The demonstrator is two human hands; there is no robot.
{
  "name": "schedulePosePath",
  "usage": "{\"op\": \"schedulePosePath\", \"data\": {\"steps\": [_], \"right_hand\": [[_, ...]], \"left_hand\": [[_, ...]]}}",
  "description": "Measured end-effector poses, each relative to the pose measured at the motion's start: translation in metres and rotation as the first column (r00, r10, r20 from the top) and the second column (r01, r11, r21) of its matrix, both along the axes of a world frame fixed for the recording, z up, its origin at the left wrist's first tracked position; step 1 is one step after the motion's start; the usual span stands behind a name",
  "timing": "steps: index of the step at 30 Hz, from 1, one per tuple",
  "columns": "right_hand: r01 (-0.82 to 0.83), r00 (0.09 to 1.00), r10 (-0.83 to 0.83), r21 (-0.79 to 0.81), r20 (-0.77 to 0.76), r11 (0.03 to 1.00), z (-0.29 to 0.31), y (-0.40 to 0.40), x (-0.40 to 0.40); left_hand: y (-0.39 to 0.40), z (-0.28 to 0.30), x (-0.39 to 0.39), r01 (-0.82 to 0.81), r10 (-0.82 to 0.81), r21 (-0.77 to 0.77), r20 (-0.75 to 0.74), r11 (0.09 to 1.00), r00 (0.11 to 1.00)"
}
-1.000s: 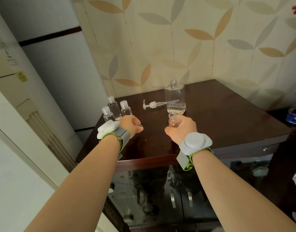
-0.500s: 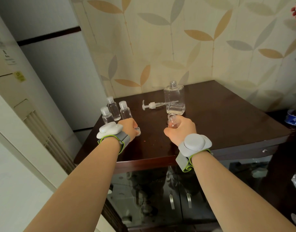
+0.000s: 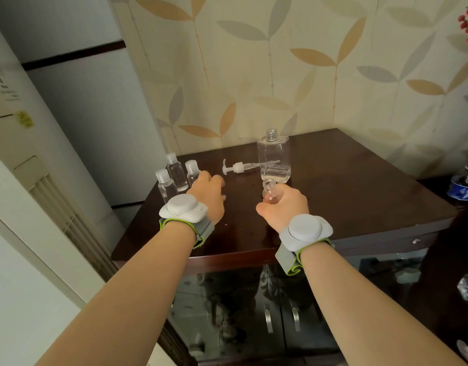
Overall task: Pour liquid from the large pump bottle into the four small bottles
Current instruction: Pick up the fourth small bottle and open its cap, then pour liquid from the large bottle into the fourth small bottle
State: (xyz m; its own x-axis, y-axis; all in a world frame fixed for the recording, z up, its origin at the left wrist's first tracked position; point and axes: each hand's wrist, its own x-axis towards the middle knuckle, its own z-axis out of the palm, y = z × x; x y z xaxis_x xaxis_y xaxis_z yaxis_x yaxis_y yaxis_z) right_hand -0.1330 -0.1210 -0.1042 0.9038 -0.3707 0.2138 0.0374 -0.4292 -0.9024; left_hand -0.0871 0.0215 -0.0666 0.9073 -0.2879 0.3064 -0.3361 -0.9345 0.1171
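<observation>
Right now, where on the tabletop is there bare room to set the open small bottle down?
Bare: the right half of the table, past the large bottle, and the front strip between the wrists. Crowded: the left rear corner with three capped bottles and the pump head.

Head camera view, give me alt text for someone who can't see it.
The right hand grips an uncapped small bottle before the open large bottle. The left hand hovers beside three capped small bottles; the pump lies on the table.

A room corner with leafy wallpaper and a dark cabinet.

The wallpaper fills the top with tan and grey leaves. At the left stands a white unit with a vent. The cabinet top is shiny brown wood, with glass doors below.
</observation>
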Motion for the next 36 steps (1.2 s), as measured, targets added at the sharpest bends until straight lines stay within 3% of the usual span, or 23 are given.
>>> {"op": "schedulePosePath", "data": {"steps": [2, 4, 8, 11, 13, 16, 19, 21, 24, 26, 30, 36], "right_hand": [[0.008, 1.000, -0.007, 0.035, -0.010, 0.999, 0.000, -0.001, 0.001], [0.005, 1.000, -0.005, 0.042, -0.015, 0.999, -0.001, -0.002, 0.001], [-0.003, 1.000, 0.000, -0.107, -0.020, 0.994, 0.002, -0.003, 0.004], [-0.010, 1.000, 0.014, -0.183, 0.022, 0.983, -0.002, -0.005, 0.005], [-0.031, 0.999, 0.033, -0.099, 0.012, 0.995, -0.002, -0.007, 0.005], [-0.127, 0.984, 0.100, -0.179, -0.150, 0.976, 0.003, -0.008, 0.013], [-0.285, 0.945, 0.249, -0.156, -0.214, 0.946, 0.022, -0.013, 0.022], [-0.381, 0.911, 0.362, -0.073, -0.197, 0.922, 0.038, -0.022, 0.023], [-0.325, 0.936, 0.301, -0.115, -0.184, 0.939, 0.059, -0.043, 0.030], [-0.212, 0.962, 0.159, -0.244, -0.221, 0.946, 0.065, -0.059, 0.041], [-0.055, 0.948, -0.055, -0.331, -0.314, 0.942, 0.061, -0.086, 0.070], [-0.081, 0.957, -0.003, -0.274, -0.290, 0.958, 0.053, -0.092, 0.106]], "left_hand": [[-0.014, 0.008, -0.010, 0.128, -0.104, -0.221, 0.120, 0.967, 0.987], [-0.028, 0.016, -0.021, 0.196, -0.163, -0.441, 0.113, 0.876, 0.980], [-0.047, 0.018, -0.033, 0.089, -0.343, -0.705, -0.227, 0.703, 0.912], [-0.052, 0.004, -0.039, 0.040, -0.452, -0.766, -0.335, 0.642, 0.827], [-0.055, -0.003, -0.037, 0.019, -0.449, -0.788, -0.331, 0.615, 0.830], [-0.057, -0.005, -0.029, -0.016, -0.377, -0.807, -0.293, 0.590, 0.878], [-0.061, -0.003, -0.020, 0.016, -0.312, -0.800, -0.216, 0.600, 0.925], [-0.063, 0.003, -0.014, 0.032, -0.269, -0.839, -0.138, 0.544, 0.953], [-0.061, 0.011, 0.000, 0.126, -0.190, -0.858, 0.034, 0.497, 0.981], [-0.061, 0.016, 0.011, 0.178, -0.154, -0.841, 0.114, 0.512, 0.982], [-0.063, 0.019, 0.035, 0.208, -0.080, -0.715, 0.209, 0.667, 0.975], [-0.074, 0.011, 0.062, 0.164, -0.065, -0.565, 0.191, 0.809, 0.979]]}}
